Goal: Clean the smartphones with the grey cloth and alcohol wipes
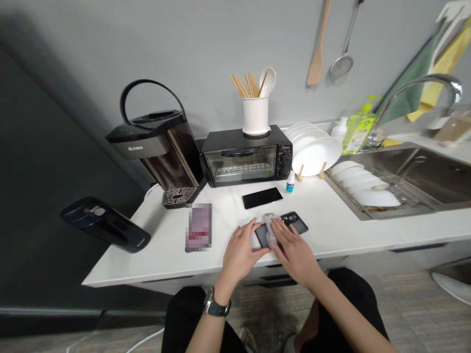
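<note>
A dark phone (292, 223) lies face down on the white counter (331, 230), its camera end pointing right. My right hand (292, 250) lies over its left part with fingers pressed onto a pale crumpled cloth (270, 226) on the phone. My left hand (241, 250) sits beside it, fingers curled against the phone's left edge. A watch is on my left wrist.
A second black phone (262, 197) and a small dropper bottle (290, 182) lie behind. A blurred-out phone (199, 227) is at left. A toaster oven (246, 156), a water boiler (162, 147), a plate rack (316, 152) and a sink (405, 176) line the back.
</note>
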The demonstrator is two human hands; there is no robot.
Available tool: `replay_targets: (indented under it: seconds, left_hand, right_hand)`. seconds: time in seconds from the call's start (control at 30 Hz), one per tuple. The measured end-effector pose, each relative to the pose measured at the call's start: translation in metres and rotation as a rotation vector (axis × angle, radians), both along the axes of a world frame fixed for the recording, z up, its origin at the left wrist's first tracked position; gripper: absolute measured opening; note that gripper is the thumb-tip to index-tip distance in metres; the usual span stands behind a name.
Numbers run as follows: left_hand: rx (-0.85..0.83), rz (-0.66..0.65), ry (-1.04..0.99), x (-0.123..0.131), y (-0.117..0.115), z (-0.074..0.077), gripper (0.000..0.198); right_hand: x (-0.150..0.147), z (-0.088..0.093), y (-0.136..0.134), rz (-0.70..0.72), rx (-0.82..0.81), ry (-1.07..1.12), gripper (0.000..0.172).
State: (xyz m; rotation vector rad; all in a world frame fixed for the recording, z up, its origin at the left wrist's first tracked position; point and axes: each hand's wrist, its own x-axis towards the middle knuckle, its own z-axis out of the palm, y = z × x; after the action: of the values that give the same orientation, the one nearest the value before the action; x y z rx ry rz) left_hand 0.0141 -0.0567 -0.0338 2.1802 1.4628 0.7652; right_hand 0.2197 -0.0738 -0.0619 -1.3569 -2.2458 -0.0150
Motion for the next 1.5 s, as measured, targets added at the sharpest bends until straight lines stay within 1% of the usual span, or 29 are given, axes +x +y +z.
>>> replay_targets:
  seconds: [0.07,0.1,0.17,0.2,0.27,0.33,0.43,0.5,0.57,0.6,0.63,0.7,0.77,0.8,0.83,0.9,0.97,1.03,1.1,1.2,1.27,1.3,1.37,1.43,1.5]
  left_hand:
    - [-0.003,-0.003,-0.005,0.000,0.000,0.001,0.086]
    - [-0.004,-0.006,-0.010,0.000,0.001,0.001,0.087]
    - [-0.005,-0.012,-0.019,0.002,0.002,0.002,0.089]
    - [-0.005,-0.012,-0.021,0.002,0.002,0.002,0.088]
    - [-0.007,-0.007,-0.025,0.003,0.002,0.002,0.086]
    - [-0.009,0.001,-0.021,0.003,0.002,0.001,0.082]
    - [-0.015,-0.007,0.004,0.001,0.002,-0.001,0.083]
    - [-0.013,-0.005,0.019,-0.001,0.001,-0.003,0.085]
    - [0.002,-0.002,0.016,-0.003,0.001,-0.004,0.086]
    - [0.012,-0.001,0.009,-0.003,0.000,-0.003,0.085]
    - [0.019,-0.004,0.001,-0.002,0.000,-0.003,0.084]
    - [0.022,-0.009,-0.006,-0.001,0.000,-0.001,0.080]
    - [0.016,-0.015,-0.006,0.001,0.001,0.000,0.078]
    - [0.012,-0.019,-0.005,0.001,0.001,0.001,0.079]
    - [0.008,-0.021,-0.005,0.002,0.001,0.001,0.078]
    - [0.005,-0.014,-0.011,0.002,0.002,0.001,0.076]
    - [0.008,-0.001,-0.025,0.002,0.002,0.001,0.071]
    - [0.015,0.000,-0.042,0.000,0.002,-0.001,0.068]
    - [0.017,-0.008,-0.048,-0.001,0.002,-0.002,0.068]
    - [0.012,0.001,-0.042,-0.002,0.003,-0.005,0.073]
    - [0.009,0.010,-0.039,-0.003,0.002,-0.006,0.078]
    - [0.008,0.011,-0.037,-0.003,0.002,-0.005,0.079]
    - [0.006,0.004,-0.035,-0.004,0.002,-0.004,0.078]
    - [0.008,-0.014,-0.036,-0.003,0.003,-0.003,0.074]
    - [0.015,-0.031,-0.037,-0.002,0.004,-0.002,0.069]
  right_hand:
    - [0.033,-0.007,-0.006,-0.023,0.000,-0.072,0.061]
    - [0.048,-0.010,-0.007,-0.061,0.009,-0.097,0.061]
    - [0.065,-0.013,-0.004,-0.158,0.033,-0.121,0.060]
    - [0.067,-0.013,-0.001,-0.197,0.048,-0.121,0.059]
    - [0.053,-0.010,0.006,-0.224,0.067,-0.110,0.061]
    - [0.024,-0.005,0.010,-0.173,0.063,-0.095,0.062]
    - [-0.022,0.003,0.004,0.007,0.023,-0.071,0.067]
    - [-0.034,0.006,-0.006,0.114,0.007,-0.059,0.075]
    - [-0.024,0.004,-0.015,0.152,0.010,-0.068,0.078]
    - [-0.013,0.001,-0.019,0.136,0.018,-0.080,0.077]
    - [0.002,-0.002,-0.022,0.096,0.030,-0.095,0.076]
    - [0.031,-0.008,-0.022,-0.032,0.065,-0.119,0.072]
    - [0.054,-0.013,-0.015,-0.170,0.101,-0.127,0.070]
    - [0.060,-0.014,-0.009,-0.224,0.111,-0.125,0.069]
    - [0.062,-0.014,-0.002,-0.260,0.115,-0.121,0.069]
    - [0.058,-0.013,0.013,-0.289,0.109,-0.111,0.074]
    - [0.045,-0.010,0.024,-0.283,0.101,-0.100,0.085]
    - [0.029,-0.005,0.028,-0.243,0.088,-0.090,0.092]
    - [0.012,0.001,0.022,-0.139,0.056,-0.082,0.089]
    - [-0.012,0.009,0.004,0.078,-0.009,-0.069,0.088]
    - [-0.019,0.012,-0.009,0.155,-0.032,-0.067,0.089]
    - [-0.017,0.011,-0.014,0.160,-0.033,-0.072,0.087]
    - [-0.003,0.007,-0.020,0.115,-0.020,-0.097,0.081]
    - [0.021,0.000,-0.020,0.025,0.011,-0.122,0.077]
    - [0.045,-0.005,-0.012,-0.097,0.052,-0.125,0.075]
